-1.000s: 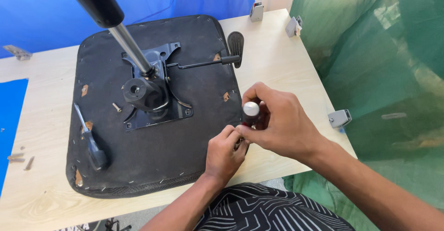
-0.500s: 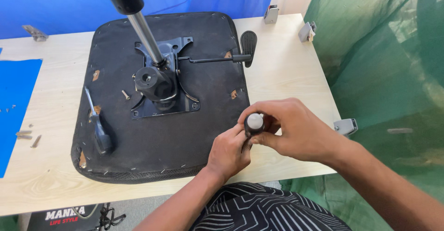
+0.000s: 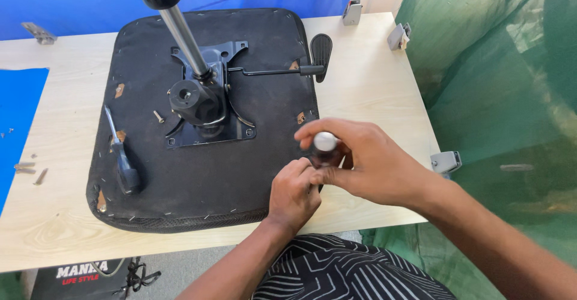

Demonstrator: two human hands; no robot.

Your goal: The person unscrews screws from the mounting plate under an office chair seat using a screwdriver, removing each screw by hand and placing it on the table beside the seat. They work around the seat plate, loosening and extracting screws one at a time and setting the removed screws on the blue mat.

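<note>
Right hand [image 3: 372,165]: fingers curled round a small dark tool w/ white cap [image 3: 325,142], pinching it from the side, prob. to steady it.
Left hand [image 3: 293,193]: closed round the tool's lower part, just below the right.
Tool spot: over seat pad's [image 3: 240,180] near-right edge, above table [image 3: 372,83].
Axis: roughly upright, cap end twd camera; lower end hidden by fingers.
Screwdriver [image 3: 123,162]: lies unused on pad, left of mechanism plate [image 3: 207,95].
</note>
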